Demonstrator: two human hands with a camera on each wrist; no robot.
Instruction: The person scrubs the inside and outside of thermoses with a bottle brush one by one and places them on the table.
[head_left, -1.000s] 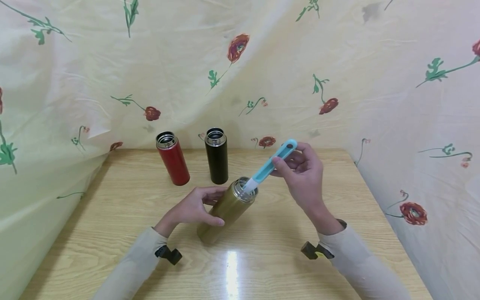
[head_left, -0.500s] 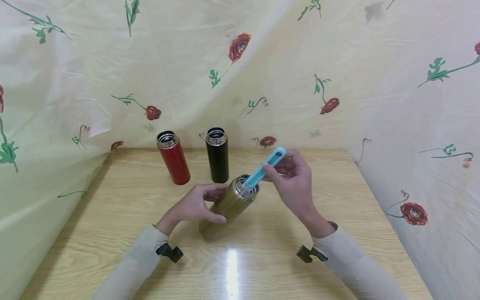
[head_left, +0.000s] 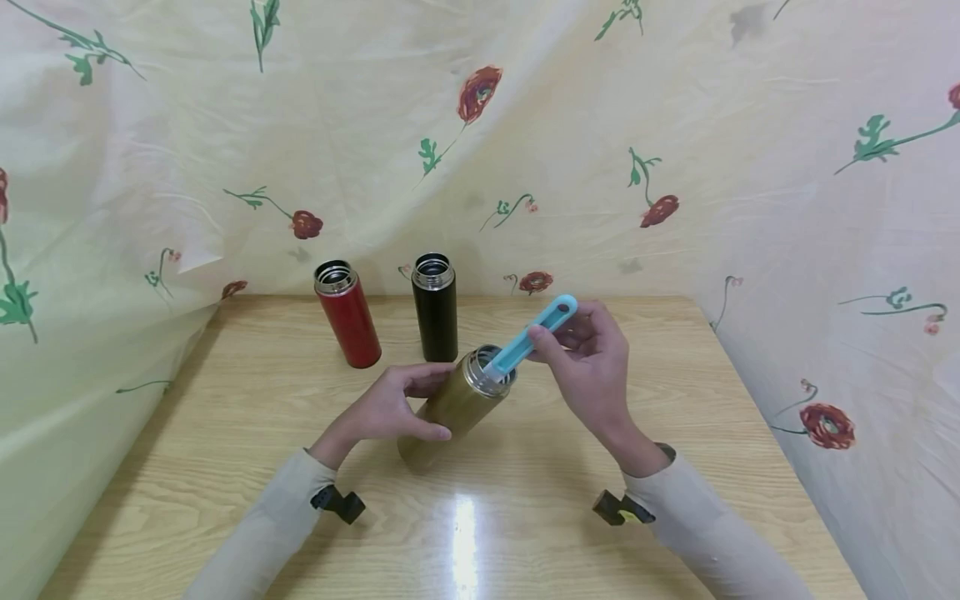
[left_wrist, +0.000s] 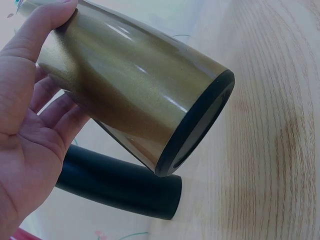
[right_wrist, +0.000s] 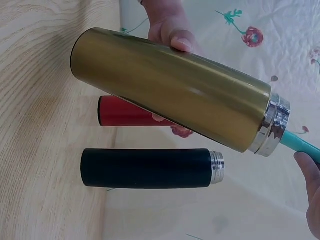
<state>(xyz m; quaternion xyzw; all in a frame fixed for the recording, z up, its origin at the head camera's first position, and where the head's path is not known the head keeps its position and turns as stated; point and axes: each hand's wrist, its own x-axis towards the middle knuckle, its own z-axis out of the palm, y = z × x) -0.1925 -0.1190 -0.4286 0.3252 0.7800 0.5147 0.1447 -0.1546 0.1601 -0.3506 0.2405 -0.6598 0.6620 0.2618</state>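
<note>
My left hand (head_left: 390,406) grips a gold thermos bottle (head_left: 457,408) round its side, thumb on the near face. The bottle leans to the right, its lidless steel mouth facing my right hand (head_left: 592,367). In the left wrist view the bottle's black-rimmed base (left_wrist: 200,122) tilts above the wood. Between thumb and fingers, my right hand pinches the light blue handle of a bottle brush (head_left: 528,337). The brush slants down into the bottle's mouth, its head hidden inside. The right wrist view shows the blue handle (right_wrist: 301,146) entering the steel neck.
Behind the hands, a red thermos (head_left: 350,321) and a black thermos (head_left: 435,312) stand upright without lids on the wooden table (head_left: 225,433). A flower-printed cloth (head_left: 360,125) hangs behind the table and along both sides.
My right hand has moved left and down, pushing the brush deeper into the gold bottle, then drawn it very slightly back out. My left hand and the bottle have shifted up slightly.
</note>
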